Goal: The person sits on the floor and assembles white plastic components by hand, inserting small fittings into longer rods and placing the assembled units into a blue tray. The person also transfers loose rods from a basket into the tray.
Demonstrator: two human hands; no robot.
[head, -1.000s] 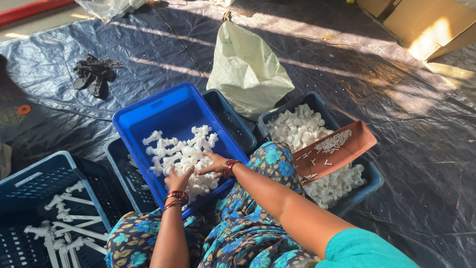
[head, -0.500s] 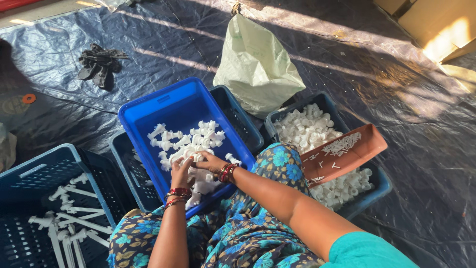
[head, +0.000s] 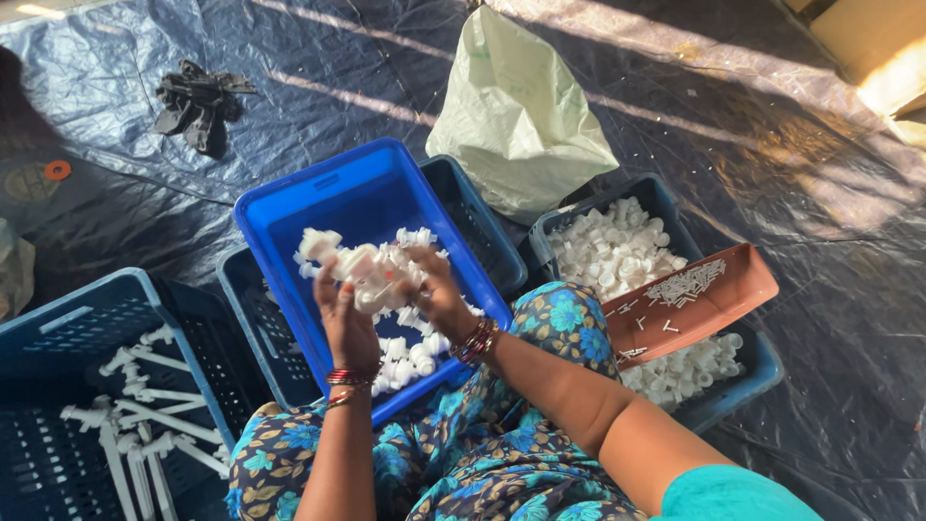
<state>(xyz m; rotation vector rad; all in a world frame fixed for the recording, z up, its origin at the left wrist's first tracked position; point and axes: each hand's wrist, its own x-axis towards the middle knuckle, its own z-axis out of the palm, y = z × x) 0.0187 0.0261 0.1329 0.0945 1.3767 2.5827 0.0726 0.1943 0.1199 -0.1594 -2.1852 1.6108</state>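
Midway through sorting: left hand (head: 347, 323) and right hand (head: 436, 289) cupped around a clump of white plastic pieces (head: 371, 273) above the bright blue tray (head: 338, 198), plenty left inside.

Both hands, left hand (head: 347, 323) and right hand (head: 436, 289), lift a clump of white plastic parts (head: 371, 272) above a bright blue tray (head: 328, 198). Right of them, a brown tray (head: 743, 289) of small pins rests over a crate of white caps (head: 608, 246).

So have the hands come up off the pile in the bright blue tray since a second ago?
Yes. Both the left hand and right hand are now raised above the white parts, lifting a cluster toward the bright blue tray's far end.
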